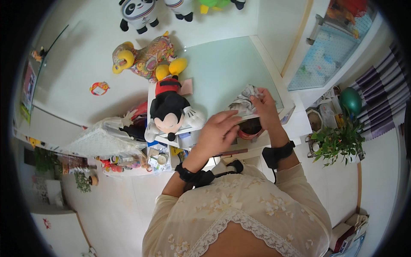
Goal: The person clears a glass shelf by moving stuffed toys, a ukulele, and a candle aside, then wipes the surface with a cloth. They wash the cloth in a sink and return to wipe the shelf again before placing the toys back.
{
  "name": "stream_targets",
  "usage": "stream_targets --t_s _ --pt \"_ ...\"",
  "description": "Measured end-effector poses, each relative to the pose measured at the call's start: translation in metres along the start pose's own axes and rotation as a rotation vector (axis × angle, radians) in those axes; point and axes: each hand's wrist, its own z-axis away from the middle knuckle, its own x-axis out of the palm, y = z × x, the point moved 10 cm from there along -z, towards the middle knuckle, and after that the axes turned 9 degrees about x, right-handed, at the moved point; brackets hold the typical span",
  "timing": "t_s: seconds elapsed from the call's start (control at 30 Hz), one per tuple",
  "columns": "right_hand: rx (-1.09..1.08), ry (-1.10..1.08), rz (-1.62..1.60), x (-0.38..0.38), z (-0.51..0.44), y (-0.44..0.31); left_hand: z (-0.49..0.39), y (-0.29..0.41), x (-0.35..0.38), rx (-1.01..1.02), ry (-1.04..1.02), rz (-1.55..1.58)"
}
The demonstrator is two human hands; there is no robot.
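A crumpled grey and white patterned cloth or paper (pixel 245 99) lies at the front edge of the glass-topped desk (pixel 224 64). My right hand (pixel 266 103) pinches its right side between thumb and fingers. My left hand (pixel 220 133) is beside its lower left edge, fingers spread and palm down; nothing shows in it. Just below the desk edge, between the two hands, is a reddish container with a dark inside (pixel 251 128), partly hidden by the right hand and wrist.
A Mickey Mouse plush (pixel 170 112) lies at the desk's left side, below a patterned plush toy with yellow feet (pixel 147 59). Near them is a pink paper (pixel 186 86). An open drawer (pixel 189 141) sticks out at the front left. A glass-fronted cabinet (pixel 324 54) stands right.
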Motion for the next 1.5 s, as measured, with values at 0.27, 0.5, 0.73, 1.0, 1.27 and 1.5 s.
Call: stream_targets --t_s 0.27,0.5,0.73,1.0,1.27,1.5 --pt "-0.582 0.357 1.031 0.016 0.004 -0.025 0.08 -0.047 -0.06 -0.514 -0.031 0.244" --pt "-0.486 0.339 1.451 0.068 -0.012 0.012 0.14 -0.064 -0.127 -0.633 0.42 0.337" --pt "-0.573 0.138 1.395 0.076 -0.013 0.016 0.116 -0.081 -0.161 -0.576 0.41 -0.478" --pt "-0.552 0.173 1.371 0.075 -0.009 0.014 0.097 -0.103 -0.139 -0.656 0.407 -0.637" --pt "-0.549 0.185 1.421 0.091 -0.014 0.023 0.157 -0.101 -0.2 -0.712 0.882 -0.123" --pt "-0.635 0.025 1.463 0.157 -0.014 0.042 0.224 -0.031 -0.272 -0.738 0.978 -0.245"
